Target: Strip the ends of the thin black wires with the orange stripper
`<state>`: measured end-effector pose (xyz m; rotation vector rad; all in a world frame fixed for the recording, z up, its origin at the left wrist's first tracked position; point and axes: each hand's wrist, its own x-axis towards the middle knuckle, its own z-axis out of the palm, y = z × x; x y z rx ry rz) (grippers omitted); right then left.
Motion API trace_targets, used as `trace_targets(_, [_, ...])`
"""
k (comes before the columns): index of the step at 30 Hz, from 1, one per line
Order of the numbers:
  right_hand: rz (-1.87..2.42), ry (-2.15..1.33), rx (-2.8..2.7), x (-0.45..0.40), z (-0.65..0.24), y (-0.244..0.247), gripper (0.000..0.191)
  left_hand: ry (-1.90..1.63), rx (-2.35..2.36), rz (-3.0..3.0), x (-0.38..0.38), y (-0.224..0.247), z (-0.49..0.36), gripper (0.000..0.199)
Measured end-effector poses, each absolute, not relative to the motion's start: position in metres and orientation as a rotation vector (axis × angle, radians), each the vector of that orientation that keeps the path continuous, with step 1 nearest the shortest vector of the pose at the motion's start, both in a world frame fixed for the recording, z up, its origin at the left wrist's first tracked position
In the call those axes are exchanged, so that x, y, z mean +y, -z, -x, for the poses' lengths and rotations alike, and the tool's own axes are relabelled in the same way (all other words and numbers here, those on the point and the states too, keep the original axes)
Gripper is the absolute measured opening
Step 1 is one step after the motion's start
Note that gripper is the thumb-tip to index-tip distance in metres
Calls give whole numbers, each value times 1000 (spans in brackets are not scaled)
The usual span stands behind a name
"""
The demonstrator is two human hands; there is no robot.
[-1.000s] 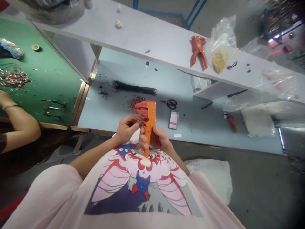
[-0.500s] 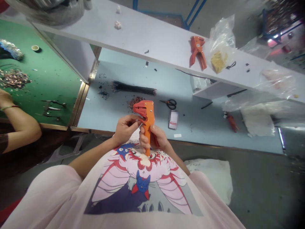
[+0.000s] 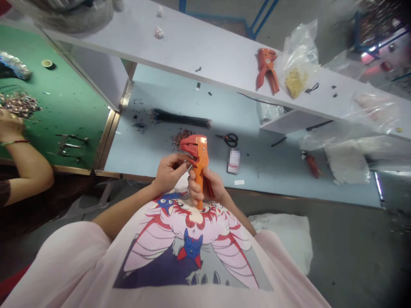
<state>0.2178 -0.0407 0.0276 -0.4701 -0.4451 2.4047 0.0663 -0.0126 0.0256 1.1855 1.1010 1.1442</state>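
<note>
My right hand (image 3: 205,187) is wrapped round the handles of an orange wire stripper (image 3: 201,160), which stands upright in front of my shirt. Its red jaw end (image 3: 190,144) points left. Close by the jaws, my left hand (image 3: 171,173) is closed in a pinch, its fingertips at the tool's left side. Whatever thin piece those fingers hold is too small to make out. Beyond the stripper lies a small heap of copper-coloured bits (image 3: 182,137), partly hidden by the tool. A bundle of black wires (image 3: 181,118) lies farther back on the blue bench top.
Black-handled scissors (image 3: 230,139) and a phone-like object (image 3: 233,161) lie right of my hands. A second orange stripper (image 3: 267,70) rests on the white shelf (image 3: 221,55). At left, a co-worker's hand (image 3: 11,126) touches a pile of metal pieces (image 3: 21,105) on a green mat.
My hands and the wire stripper have hardly moved. The co-worker's hand at left has come farther into view, up against the metal pile.
</note>
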Motion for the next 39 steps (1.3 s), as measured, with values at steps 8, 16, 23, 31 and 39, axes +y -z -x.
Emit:
trace_targets(8, [515,-2413,-417,-42,-217,-26,35,-1131,1111,-1202,-12,-26,-66,13])
trace_targets(16, [586,-2405,-425,-42,-216,-27,37,-1136,1126,-1179,-12,-24,-67,16])
trace_targets(23, [518,-2358,-280,-36,-216,-25,41,-1074,1189,-1172,-9,-20,-68,18])
trace_targets(31, [936,-2130,-464,-9,-231,-3,36,-1069,1378,-1182,24,16,-51,23])
trace_targets(39, [2247,-1064,-1680,-9,-273,79,37,-818,1667,-1737,42,13,-7,23])
